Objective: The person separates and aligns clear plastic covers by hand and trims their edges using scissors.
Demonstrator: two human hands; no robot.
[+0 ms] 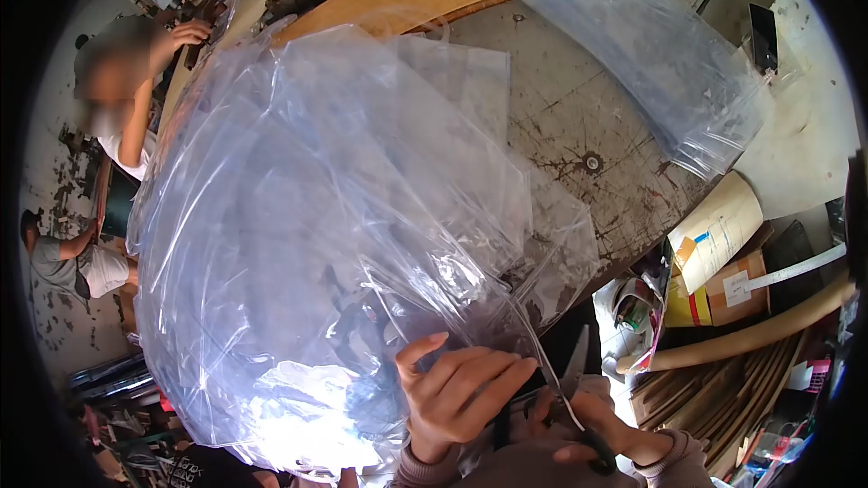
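A big pile of clear plastic sheet (271, 181) covers much of the table, its front part bunched near my hands. My left hand (466, 389) is at the near edge with its fingers bent and the fingertips at the edge of the plastic. Its thumb is hidden, and the plastic edge seems to be pinched there. My right hand (592, 416) grips scissors (578, 360) with dark handles, blades pointing up and away from me beside the folded plastic edge. The lower part of the right hand's grip is partly hidden.
More folded clear plastic (642, 63) lies at the far right of the scratched table (579, 126). A phone (763, 36) is beyond it. Cardboard boxes (737, 289), a long tube (741, 336) and stacked strips (723, 398) stand at right. Two people (136, 149) are at left.
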